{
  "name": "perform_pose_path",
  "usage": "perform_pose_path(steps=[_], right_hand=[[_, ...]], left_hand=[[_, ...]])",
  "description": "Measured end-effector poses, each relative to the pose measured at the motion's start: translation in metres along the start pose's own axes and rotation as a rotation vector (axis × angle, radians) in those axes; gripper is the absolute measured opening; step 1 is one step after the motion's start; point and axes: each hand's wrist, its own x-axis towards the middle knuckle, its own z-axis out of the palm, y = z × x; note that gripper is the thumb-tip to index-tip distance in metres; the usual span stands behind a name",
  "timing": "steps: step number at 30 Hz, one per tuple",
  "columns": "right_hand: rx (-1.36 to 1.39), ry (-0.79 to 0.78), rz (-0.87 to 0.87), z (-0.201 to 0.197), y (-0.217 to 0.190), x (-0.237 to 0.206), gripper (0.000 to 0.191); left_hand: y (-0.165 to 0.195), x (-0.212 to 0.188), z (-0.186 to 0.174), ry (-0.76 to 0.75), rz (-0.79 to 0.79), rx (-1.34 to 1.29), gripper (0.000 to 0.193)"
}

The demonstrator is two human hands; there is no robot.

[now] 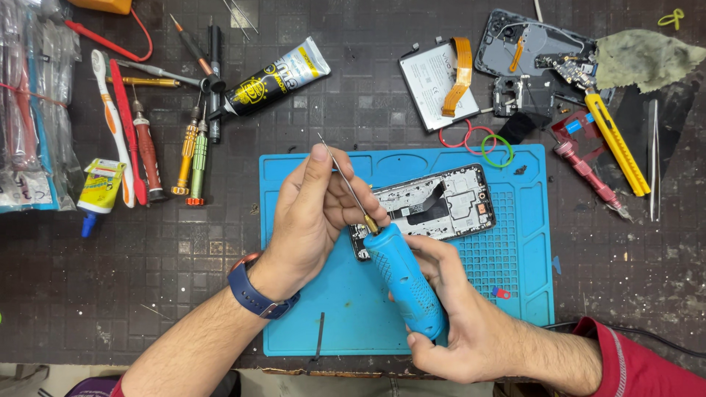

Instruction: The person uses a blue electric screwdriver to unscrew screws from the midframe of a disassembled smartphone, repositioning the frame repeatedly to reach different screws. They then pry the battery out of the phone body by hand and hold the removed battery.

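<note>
- The right hand [456, 323] was closed around the blue screwdriver [404, 283] near the mat's front edge; its dimpled handle looked grippy and light.
- The left hand [312, 213] pinched the thin steel shaft [346, 184], likely stiff but slippery.
- Beyond them, mid-mat, lay the opened phone frame [441, 202], probably fragile, best held by its edges on the blue mat [346, 309].

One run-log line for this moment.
left hand: pinching screwdriver shaft | right hand: gripping blue screwdriver handle | phone frame on blue mat
</note>
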Motion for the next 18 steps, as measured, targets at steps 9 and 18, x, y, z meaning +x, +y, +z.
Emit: perform_pose_path(steps=[9,18], right_hand=[[-0.077,-0.006,-0.169,0.0006,0.0042,-0.0001,0.100],[-0.078,0.114,-0.142,0.0022,0.0003,0.0003,0.096]], left_hand=[[-0.0022,0.0000,-0.0038,-0.039,0.087,0.053,0.040],[0.0010,0.0025,-0.0010,0.051,0.032,0.026,0.039]])
